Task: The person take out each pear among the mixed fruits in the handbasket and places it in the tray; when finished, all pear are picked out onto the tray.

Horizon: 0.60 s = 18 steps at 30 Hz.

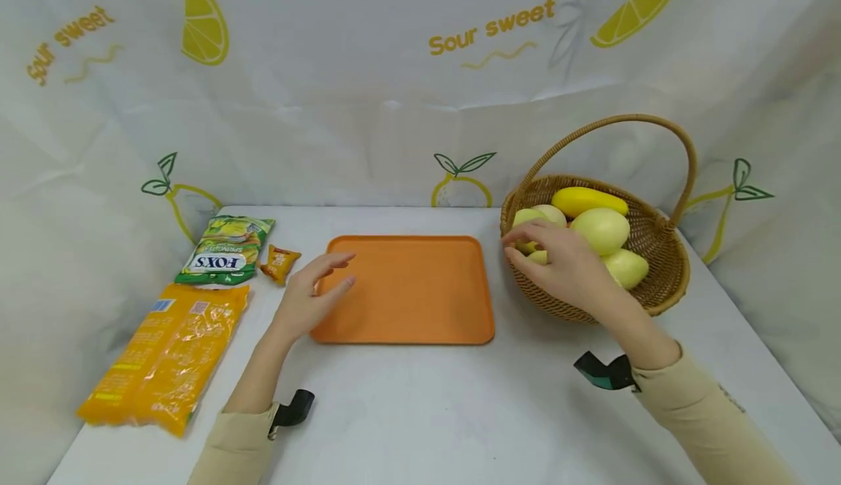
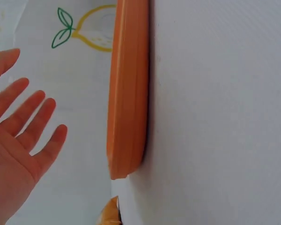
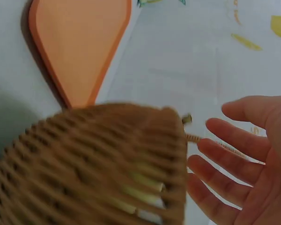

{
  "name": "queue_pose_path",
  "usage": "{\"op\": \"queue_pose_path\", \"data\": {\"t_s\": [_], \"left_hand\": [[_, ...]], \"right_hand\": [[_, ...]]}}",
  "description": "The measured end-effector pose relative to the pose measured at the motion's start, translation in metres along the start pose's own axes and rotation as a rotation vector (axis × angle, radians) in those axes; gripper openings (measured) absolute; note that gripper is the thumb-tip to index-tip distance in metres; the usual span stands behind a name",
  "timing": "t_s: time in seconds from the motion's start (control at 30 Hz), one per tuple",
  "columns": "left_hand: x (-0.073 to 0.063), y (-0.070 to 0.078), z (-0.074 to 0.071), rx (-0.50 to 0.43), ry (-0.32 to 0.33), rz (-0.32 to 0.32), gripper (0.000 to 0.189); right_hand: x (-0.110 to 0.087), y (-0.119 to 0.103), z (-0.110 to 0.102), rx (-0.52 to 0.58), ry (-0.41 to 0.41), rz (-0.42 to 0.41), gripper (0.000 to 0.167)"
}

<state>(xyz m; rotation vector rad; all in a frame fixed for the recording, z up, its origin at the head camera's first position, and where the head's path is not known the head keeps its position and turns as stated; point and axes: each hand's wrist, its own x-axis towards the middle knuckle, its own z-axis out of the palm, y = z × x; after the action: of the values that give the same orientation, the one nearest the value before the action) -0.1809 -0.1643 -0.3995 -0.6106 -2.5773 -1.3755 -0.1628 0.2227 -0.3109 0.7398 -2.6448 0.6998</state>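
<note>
My left hand (image 1: pixel 307 296) hovers over the left edge of an orange tray (image 1: pixel 407 291), fingers spread and holding nothing. In the left wrist view the same hand (image 2: pixel 14 145) has its fingers apart, clear of the tray's side (image 2: pixel 128 93). At the right, my right hand (image 1: pixel 570 264) is above the near left part of a wicker basket (image 1: pixel 677 280). Its fingers (image 3: pixel 234 164) are extended and loosely bent, with nothing between them. Inside the basket lie a long yellow fruit (image 1: pixel 589 201) and several pale green-yellow fruits (image 1: pixel 601 231), some hidden behind the right hand.
A green FOX'S candy bag (image 1: pixel 226 247), a small orange-brown packet (image 1: pixel 279 264) and a large orange-yellow bag (image 1: pixel 171 353) lie left of the tray. The basket's tall handle (image 1: pixel 611 121) arches upward. A white lemon-print curtain (image 1: pixel 328 142) stands behind the white table (image 1: pixel 427 412).
</note>
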Motion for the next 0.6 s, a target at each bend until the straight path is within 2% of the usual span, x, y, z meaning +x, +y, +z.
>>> {"op": "queue_pose_path", "data": {"t_s": [0.2, 0.3, 0.43, 0.6], "left_hand": [[-0.006, -0.014, -0.004, 0.034, -0.197, -0.194, 0.076], [-0.008, -0.022, -0.003, 0.042, -0.282, -0.257, 0.096], [-0.012, -0.031, 0.0, 0.03, -0.353, -0.296, 0.112], [-0.016, -0.042, 0.003, 0.028, -0.388, -0.297, 0.122]], "right_hand": [[-0.009, 0.028, -0.037, 0.004, -0.216, 0.017, 0.025], [-0.012, 0.037, -0.046, 0.016, -0.319, 0.016, 0.034], [-0.01, 0.044, -0.051, 0.049, -0.444, -0.012, 0.042], [-0.003, 0.046, -0.057, 0.031, -0.57, -0.024, 0.047]]}}
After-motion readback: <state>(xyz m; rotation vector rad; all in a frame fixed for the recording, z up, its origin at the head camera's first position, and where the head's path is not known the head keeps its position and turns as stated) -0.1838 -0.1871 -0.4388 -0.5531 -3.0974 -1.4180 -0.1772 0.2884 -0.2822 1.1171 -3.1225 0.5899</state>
